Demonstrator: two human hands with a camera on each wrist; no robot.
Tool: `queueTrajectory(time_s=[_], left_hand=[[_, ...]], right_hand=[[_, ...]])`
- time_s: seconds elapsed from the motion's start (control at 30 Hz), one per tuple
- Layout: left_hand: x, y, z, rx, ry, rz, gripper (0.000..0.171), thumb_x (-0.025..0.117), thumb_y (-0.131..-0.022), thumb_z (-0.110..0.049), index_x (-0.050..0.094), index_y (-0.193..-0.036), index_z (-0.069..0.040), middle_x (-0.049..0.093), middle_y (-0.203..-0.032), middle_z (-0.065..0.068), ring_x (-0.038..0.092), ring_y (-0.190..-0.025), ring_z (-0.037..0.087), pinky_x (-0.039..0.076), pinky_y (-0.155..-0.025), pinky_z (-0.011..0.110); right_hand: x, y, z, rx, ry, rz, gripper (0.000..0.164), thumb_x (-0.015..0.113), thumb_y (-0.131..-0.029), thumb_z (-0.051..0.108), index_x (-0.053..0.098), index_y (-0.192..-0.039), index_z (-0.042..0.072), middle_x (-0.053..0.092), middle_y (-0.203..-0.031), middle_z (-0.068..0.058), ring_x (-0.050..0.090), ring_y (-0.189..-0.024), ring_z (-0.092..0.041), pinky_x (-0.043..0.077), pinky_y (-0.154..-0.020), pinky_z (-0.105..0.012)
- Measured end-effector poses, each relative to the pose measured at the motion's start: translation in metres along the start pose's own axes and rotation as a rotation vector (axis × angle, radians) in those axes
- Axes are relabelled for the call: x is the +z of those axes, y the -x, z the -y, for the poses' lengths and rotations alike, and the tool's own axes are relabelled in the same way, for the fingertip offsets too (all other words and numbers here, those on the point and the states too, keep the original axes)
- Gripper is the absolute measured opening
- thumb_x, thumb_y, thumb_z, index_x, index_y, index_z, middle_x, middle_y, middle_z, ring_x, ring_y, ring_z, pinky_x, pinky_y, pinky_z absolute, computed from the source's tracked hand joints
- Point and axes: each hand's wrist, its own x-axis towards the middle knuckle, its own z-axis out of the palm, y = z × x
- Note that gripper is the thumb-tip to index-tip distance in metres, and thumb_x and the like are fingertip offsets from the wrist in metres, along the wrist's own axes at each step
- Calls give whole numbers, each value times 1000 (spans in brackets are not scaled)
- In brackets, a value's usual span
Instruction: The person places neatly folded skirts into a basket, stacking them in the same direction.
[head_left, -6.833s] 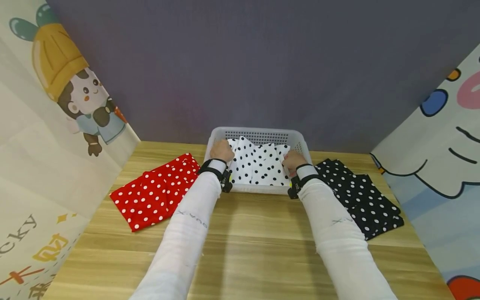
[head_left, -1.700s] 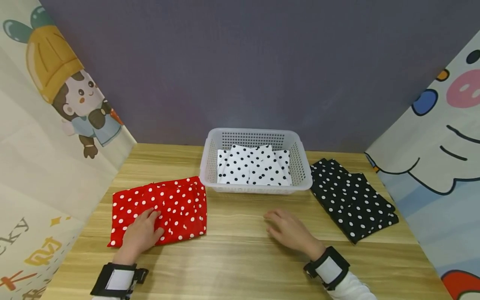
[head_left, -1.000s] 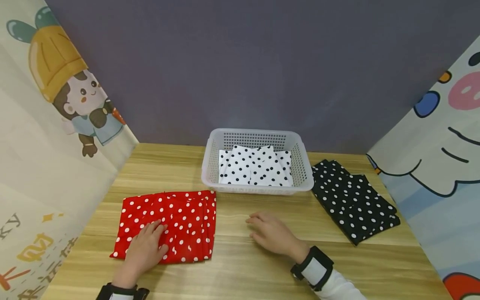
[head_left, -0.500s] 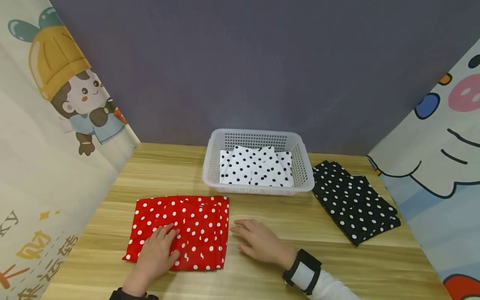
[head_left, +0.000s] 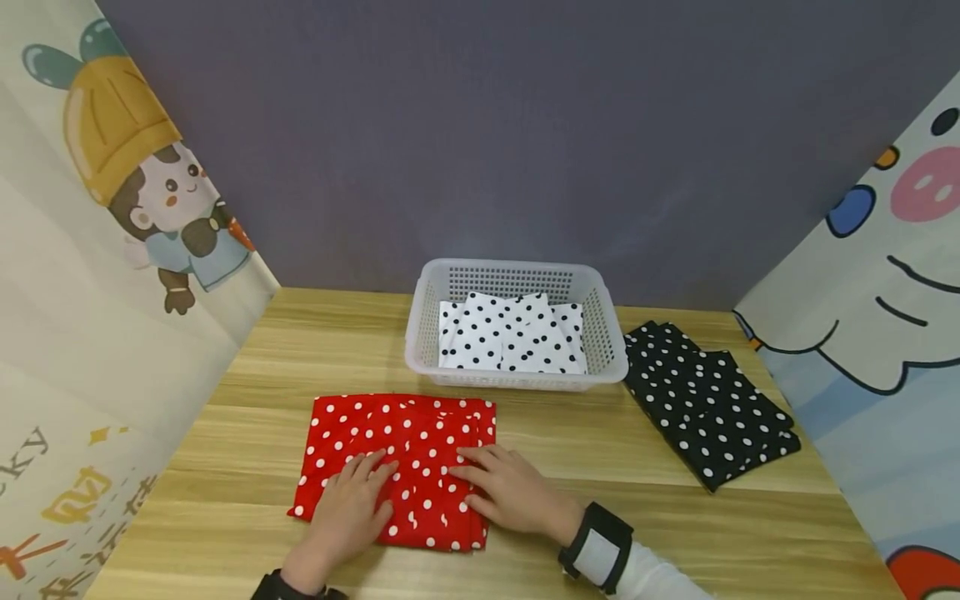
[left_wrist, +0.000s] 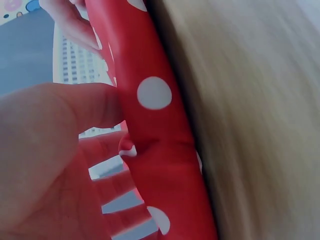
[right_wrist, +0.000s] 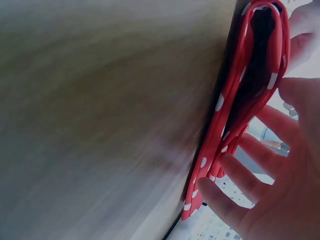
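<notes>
A folded red cloth (head_left: pixel 420 433) with white dots lies flat on the wooden table, in front of the basket. My left hand (head_left: pixel 347 517) rests on its left half, fingers spread and fairly straight. On its right part lie the fingers of my right hand (head_left: pixel 517 492), loosely extended. The left wrist view shows the thick near fold of the red cloth (left_wrist: pixel 165 125) beside the thumb. From the right wrist, the layered side edge of the red cloth (right_wrist: pixel 232 100) appears, with a gap between its folds and the fingers over it.
Behind the red cloth, a white plastic basket (head_left: pixel 517 380) with perforated sides holds a folded white cloth (head_left: pixel 510 333) with black dots. To the right lies a folded black cloth (head_left: pixel 705 408) with white dots, close to the basket. A dark grey wall (head_left: pixel 487 150) rises behind the table.
Both hands have left the basket, where they held the white cloth. The red cloth has been turned straighter and slid right and nearer under my left hand; my right hand has moved left onto it.
</notes>
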Motion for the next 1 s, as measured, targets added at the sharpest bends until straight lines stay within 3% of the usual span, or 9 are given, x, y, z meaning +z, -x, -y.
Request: queueTrajectory(time_s=[0.27,0.63,0.8,1.0], left_hand=[[2,-8,-14,42,-18,49,54,70,-77,-29,55,-127,-13,49,-133,12,42,-120,36,38,-94,56],[8,-17,-30,172,-7,25,54,68,-80,-32,54,-127,-10,50,-130,13,45,-115,33,41,-93,52],[10,-19,-35,216,-14,-11,49,65,-83,-33,55,-125,-10,52,-128,11,45,-116,30,39,-96,48],[9,-19,-35,208,-14,-89,46,70,-78,-27,60,-119,-8,54,-122,11,47,-113,27,40,-95,46]], right_hand=[[2,11,-10,82,3,-4,40,55,-90,37,53,-128,26,45,-137,1,43,-119,-18,42,-96,-41],[-1,33,-23,203,-37,5,42,58,-88,37,55,-127,24,49,-132,1,45,-117,-19,41,-95,-45],[-4,44,-29,233,-50,-11,41,60,-87,35,57,-125,23,51,-131,1,46,-117,-20,42,-93,-46],[-8,57,-38,268,-80,-38,38,64,-84,30,60,-121,19,54,-127,-1,48,-114,-20,43,-91,-46]])
